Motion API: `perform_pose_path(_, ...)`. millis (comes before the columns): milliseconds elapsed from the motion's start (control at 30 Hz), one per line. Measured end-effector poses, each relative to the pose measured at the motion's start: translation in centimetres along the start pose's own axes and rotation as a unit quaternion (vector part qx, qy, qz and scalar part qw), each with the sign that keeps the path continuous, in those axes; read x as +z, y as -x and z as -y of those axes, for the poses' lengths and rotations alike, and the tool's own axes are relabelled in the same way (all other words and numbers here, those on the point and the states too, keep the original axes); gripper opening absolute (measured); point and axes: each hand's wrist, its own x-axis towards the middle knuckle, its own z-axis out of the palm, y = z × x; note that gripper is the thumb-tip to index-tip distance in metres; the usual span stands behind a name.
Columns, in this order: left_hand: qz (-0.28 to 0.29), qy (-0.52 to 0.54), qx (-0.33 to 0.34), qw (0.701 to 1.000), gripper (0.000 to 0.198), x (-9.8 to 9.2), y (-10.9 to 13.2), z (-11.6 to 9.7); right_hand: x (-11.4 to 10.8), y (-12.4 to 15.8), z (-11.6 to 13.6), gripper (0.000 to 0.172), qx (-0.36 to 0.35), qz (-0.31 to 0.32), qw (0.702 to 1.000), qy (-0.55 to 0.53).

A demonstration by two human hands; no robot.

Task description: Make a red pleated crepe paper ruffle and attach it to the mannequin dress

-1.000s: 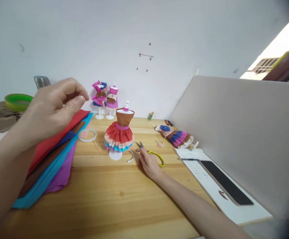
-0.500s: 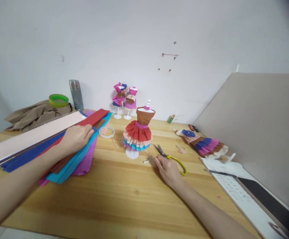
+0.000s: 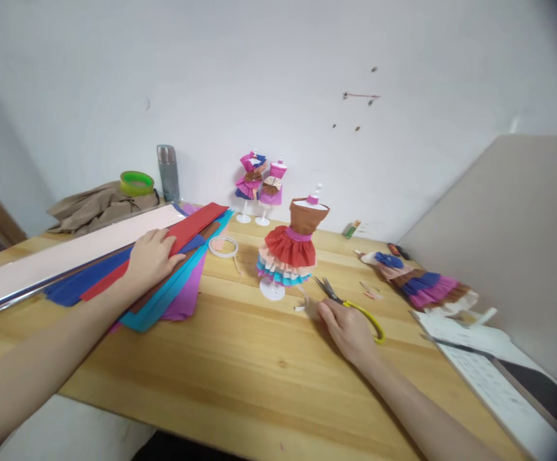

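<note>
Two hands over the tabletop point(image 3: 240, 365). Left hand point(image 3: 151, 259) palm down on red paper point(image 3: 201, 224), toward the tabletop's left end, thumb spread from the other fingers; fingertips hard to make out, so cannot tell whether clamped on the paper or only pressing. Around the red, overlapping layers of blue paper point(image 3: 84, 282), brown paper point(image 3: 151, 294), turquoise paper point(image 3: 163, 304) and purple paper point(image 3: 189, 288), partly hidden by wrist and forearm. Just beyond, a pale sheet point(image 3: 86, 246) with a shiny edge, cut off at the left.

Right hand point(image 3: 348, 326) at the scissors point(image 3: 340, 300), right of the tabletop's middle, fingers curled inward, part of the yellow handles hidden; cannot tell whether gripping. Blades slightly parted, aimed toward the back edge. Near the tips, a dress form point(image 3: 290, 246) upright in brown, red and ruffles.

Toward the back left corner, a capped flask point(image 3: 168, 173), contents hidden; near it, a green roll point(image 3: 137, 190) on brown cloth point(image 3: 100, 209). Between paper and dress form, a white roll point(image 3: 221, 255) lying flat. Along the back edge, two small forms point(image 3: 271, 192) upright and a green tube point(image 3: 352, 229), markings too small to read. Toward the right edge, a lying form point(image 3: 420, 285); in front, a white board point(image 3: 480, 371), print too blurred to read, with a dark panel point(image 3: 545, 390), cut off.
</note>
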Motion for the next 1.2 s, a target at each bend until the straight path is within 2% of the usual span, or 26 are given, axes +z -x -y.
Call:
perform_pose_path(133, 0.094, 0.069, -0.105, 0.988, 0.038, 1.3, -0.3, 1.9, 0.1, -0.1, -0.4, 0.048, 0.002, 0.018, 1.0, -0.003)
perform_pose_path(233, 0.088, 0.092, -0.148, 0.981, 0.031, 1.9, -0.6, 2.8, 0.0, -0.3, -0.3, 0.044, -0.008, 0.03, 0.999, 0.007)
perform_pose_path(333, 0.056, 0.123, -0.191, 0.972, 0.03, 2.0, -0.9, 3.4, -0.4, -0.4, 0.0, 0.042, -0.014, 0.049, 0.999, 0.007)
perform_pose_path(533, -0.034, 0.182, -0.283, 0.941, 0.036, 0.8, -1.1, 5.2, -0.4, -0.3, -0.5, 0.041, -0.02, 0.057, 0.998, 0.001)
perform_pose_path(733, -0.201, 0.231, -0.345, 0.887, 0.03, 0.3, -0.9, 6.4, 0.1, -0.2, -1.2, 0.041, -0.06, 0.035, 0.998, -0.002)
perform_pose_path(833, -0.217, 0.139, -0.316, 0.913, 0.031, 0.6, -0.7, 6.9, 0.4, -0.1, -1.4, 0.042, -0.076, 0.02, 0.997, 0.004)
perform_pose_path(933, -0.154, 0.069, -0.229, 0.959, 0.041, 1.5, -0.6, 6.8, 0.5, -0.1, -1.8, 0.041, -0.09, 0.02, 0.996, 0.011)
perform_pose_path(1000, -0.121, 0.059, -0.162, 0.978, 0.041, 2.3, -0.6, 6.3, 0.3, -0.1, -1.8, 0.037, -0.098, 0.031, 0.995, 0.013)
perform_pose_path(1133, -0.122, 0.074, -0.032, 0.989, 0.047, 3.7, -0.5, 3.9, -0.3, -0.2, -1.1, 0.033, -0.102, 0.054, 0.993, 0.006)
perform_pose_path(1200, -0.094, 0.07, -0.006, 0.993, 0.051, 4.3, -0.3, 2.8, -0.5, -0.3, -0.7, 0.033, -0.095, 0.046, 0.994, 0.0)
